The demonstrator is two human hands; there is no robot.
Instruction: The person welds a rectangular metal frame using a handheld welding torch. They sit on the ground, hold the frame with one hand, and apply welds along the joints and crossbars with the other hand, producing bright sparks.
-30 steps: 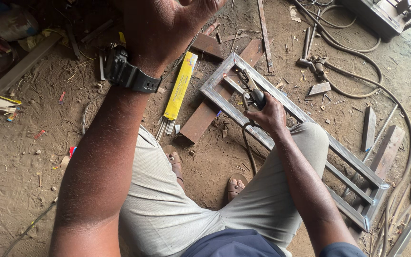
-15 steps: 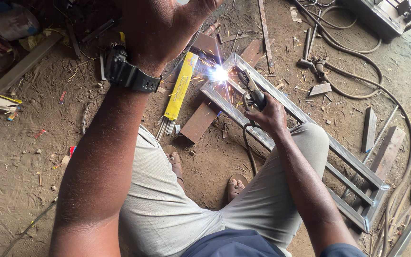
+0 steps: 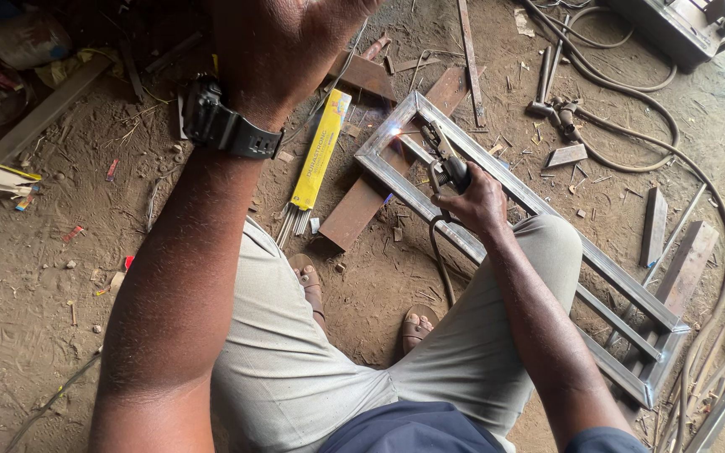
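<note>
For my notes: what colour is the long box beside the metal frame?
Yellow: the box shows best in the head view, left of the frame.

Right hand (image 3: 480, 201) grips electrode holder (image 3: 445, 159) at the metal frame (image 3: 547, 218).

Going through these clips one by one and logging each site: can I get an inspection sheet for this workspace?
Surface: bare dirt floor, littered with small scraps.
Job's things: grey metal frame lying flat on the floor; electrode holder pointing at the frame's upper left corner, where a small glow shows.
Clutter: yellow box of welding rods with rods sticking out, rusty flat bar under the frame, loose metal offcuts, hammer.
Grips: right hand shut on the electrode holder; left hand raised close to the camera, holding nothing visible, black watch on its wrist.
Cables: one cable runs from the holder; others loop to a machine top right.
Surroundings: sandalled feet, bags at left.
</note>
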